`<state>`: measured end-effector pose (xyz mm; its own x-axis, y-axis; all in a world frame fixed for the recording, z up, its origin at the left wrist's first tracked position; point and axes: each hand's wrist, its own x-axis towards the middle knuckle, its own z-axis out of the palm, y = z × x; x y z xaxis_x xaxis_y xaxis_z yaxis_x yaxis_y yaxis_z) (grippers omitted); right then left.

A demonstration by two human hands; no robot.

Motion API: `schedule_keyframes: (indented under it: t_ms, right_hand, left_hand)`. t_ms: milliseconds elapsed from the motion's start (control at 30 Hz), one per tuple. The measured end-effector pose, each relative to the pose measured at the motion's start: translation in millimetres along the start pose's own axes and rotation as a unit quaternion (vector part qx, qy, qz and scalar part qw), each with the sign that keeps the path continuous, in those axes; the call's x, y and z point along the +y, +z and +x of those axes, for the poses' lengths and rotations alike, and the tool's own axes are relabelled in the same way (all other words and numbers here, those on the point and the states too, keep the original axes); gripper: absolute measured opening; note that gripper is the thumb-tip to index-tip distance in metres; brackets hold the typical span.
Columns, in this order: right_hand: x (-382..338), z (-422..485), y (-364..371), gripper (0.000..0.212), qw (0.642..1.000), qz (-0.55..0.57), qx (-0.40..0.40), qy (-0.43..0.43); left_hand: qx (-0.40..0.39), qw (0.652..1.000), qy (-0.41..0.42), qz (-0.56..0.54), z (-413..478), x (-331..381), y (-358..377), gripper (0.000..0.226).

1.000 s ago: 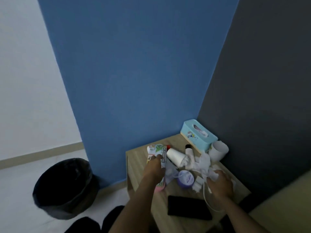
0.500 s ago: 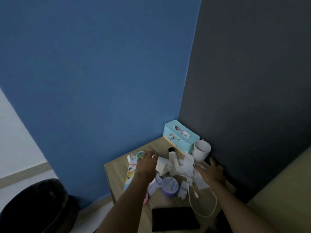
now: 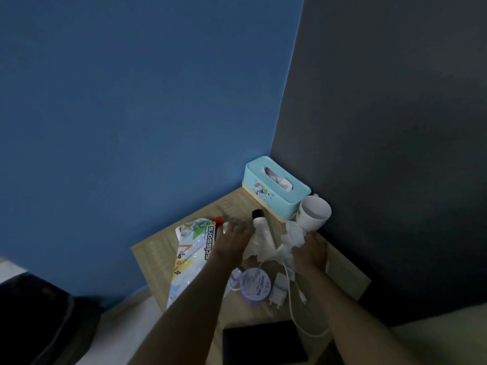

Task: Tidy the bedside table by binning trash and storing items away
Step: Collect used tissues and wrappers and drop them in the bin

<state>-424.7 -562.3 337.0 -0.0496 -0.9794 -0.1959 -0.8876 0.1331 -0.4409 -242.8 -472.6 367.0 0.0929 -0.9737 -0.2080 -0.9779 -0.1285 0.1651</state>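
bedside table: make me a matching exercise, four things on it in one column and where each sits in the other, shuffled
Things
1 tissue box
2 white mug
3 scissors pack
4 black phone

Places
a nearest the front edge of the table
b left part of the table
c farthest back, in the corner
d by the dark grey wall, next to crumpled tissues

Pairs: 1-c, 2-d, 3-b, 4-a

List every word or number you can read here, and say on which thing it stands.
"scissors": on the scissors pack, along its right edge.
"6"": on the same pack, left of that word.
Purple jar lid: print too blurred to read.
Tissue box: coloured print, unreadable.
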Motion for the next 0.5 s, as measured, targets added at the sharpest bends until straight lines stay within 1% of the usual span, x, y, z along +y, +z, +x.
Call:
schedule_keyframes:
  t_ms: [67, 100, 200, 300, 400, 500]
  right_hand:
    - [-0.9, 9.3, 3.2, 0.030, 1.000, 0.009, 0.008, -0.001]
    - [-2.5, 10.6, 3.4, 0.026, 1.000, 0.002, 0.004, -0.006]
    - [-8.8, 7.3, 1.8, 0.026, 0.999, -0.015, -0.009, -0.028]
    - [-21.7, 0.6, -10.2, 0.027, 0.998, -0.013, 0.001, -0.068]
    - [-51.2, -9.1, -32.5, 0.020, 0.989, 0.049, 0.041, -0.131]
    - [-88.5, -20.4, -61.9, 0.021, 0.972, 0.088, 0.103, -0.191]
  left_hand:
    - [-0.008, 1.000, 0.006, -0.021, 4.2, -3.6, -2.6, 0.084]
    - [-0.003, 1.000, 0.005, -0.027, 5.0, -6.4, -3.2, 0.083]
    - [0.039, 0.997, -0.008, -0.061, 4.3, -12.2, -4.8, 0.081]
    - [0.088, 0.986, -0.019, -0.138, -1.3, -9.1, -20.8, 0.078]
    - [0.144, 0.971, -0.029, -0.191, -16.3, -6.9, -47.2, 0.077]
    - [0.191, 0.953, -0.050, -0.228, -39.3, -13.1, -71.7, 0.090]
